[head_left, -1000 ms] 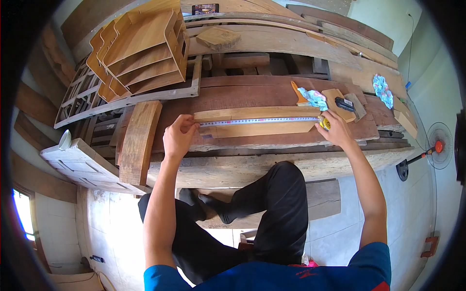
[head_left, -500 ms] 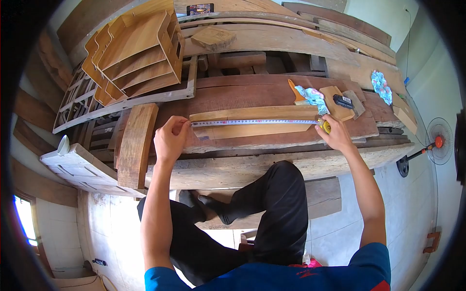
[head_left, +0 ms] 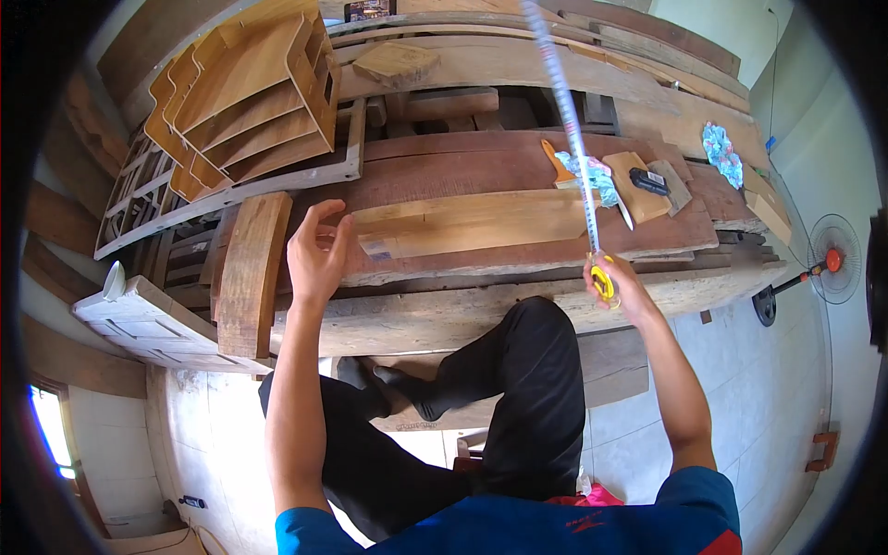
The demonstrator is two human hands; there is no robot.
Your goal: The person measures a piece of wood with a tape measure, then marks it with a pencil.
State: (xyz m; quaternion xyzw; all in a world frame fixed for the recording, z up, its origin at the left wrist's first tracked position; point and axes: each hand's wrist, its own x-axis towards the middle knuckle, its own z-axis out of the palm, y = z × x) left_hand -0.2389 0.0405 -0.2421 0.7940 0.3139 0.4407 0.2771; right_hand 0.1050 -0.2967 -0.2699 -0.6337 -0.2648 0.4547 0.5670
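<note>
From my end, the right hand (head_left: 618,282) has its fingers wrapped round the yellow tape measure case (head_left: 602,276) at the near edge of the rough timber table (head_left: 481,319). The white steel blade (head_left: 566,111) rears up and away, clear of the long pale wooden plank (head_left: 472,222) lying across the table. Its tip leaves the frame, so I can't tell whether it is hooked on anything. The left hand (head_left: 317,250) hovers empty, fingers spread wide, at the plank's left end. I judge this a measuring step, and the next move calls for controlling that loose blade.
</note>
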